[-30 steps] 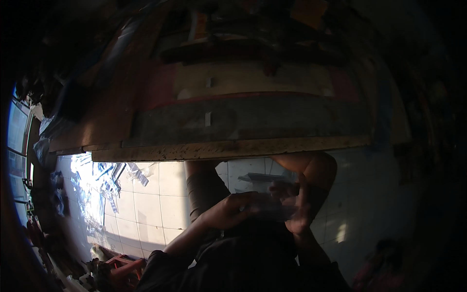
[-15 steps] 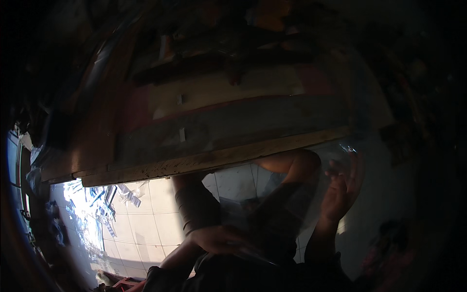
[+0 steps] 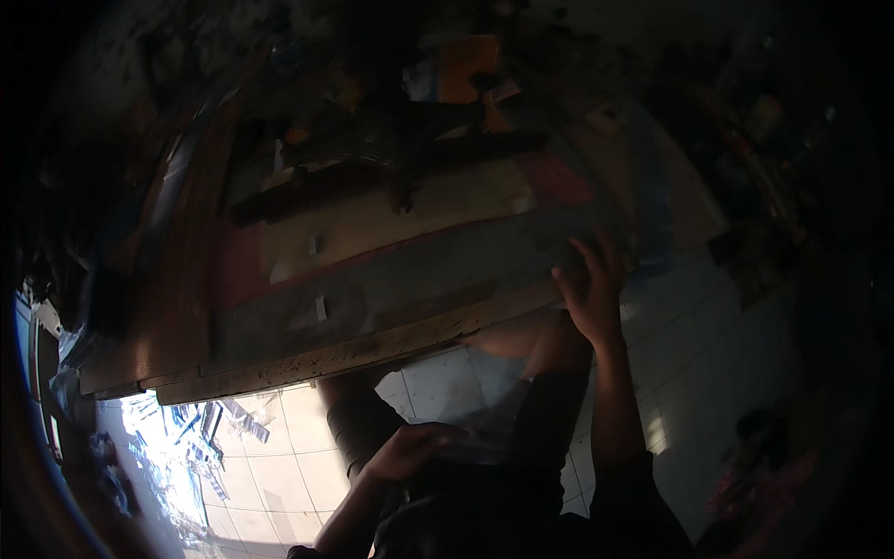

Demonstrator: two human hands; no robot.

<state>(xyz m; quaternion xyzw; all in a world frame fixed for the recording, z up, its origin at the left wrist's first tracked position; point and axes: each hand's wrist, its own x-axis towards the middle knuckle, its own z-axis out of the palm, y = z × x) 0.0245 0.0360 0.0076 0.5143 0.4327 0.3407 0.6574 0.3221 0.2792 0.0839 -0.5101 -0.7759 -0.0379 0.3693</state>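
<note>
The hands had just parted, seemingly leaving the clear film [image 3: 486, 434] to one of them. Near half past six, the left hand [image 3: 410, 451] lay low, fingers curled by the film's edge; whether that grip pinched it, I couldn't tell. The film sat at six, just above the lap [image 3: 470, 503]. At three, the right hand [image 3: 596, 291] spread its grip wide, nothing visible in it, by the right end of the tabletop [image 3: 419, 265]; half a second earlier it was raised clear of that edge.
</note>
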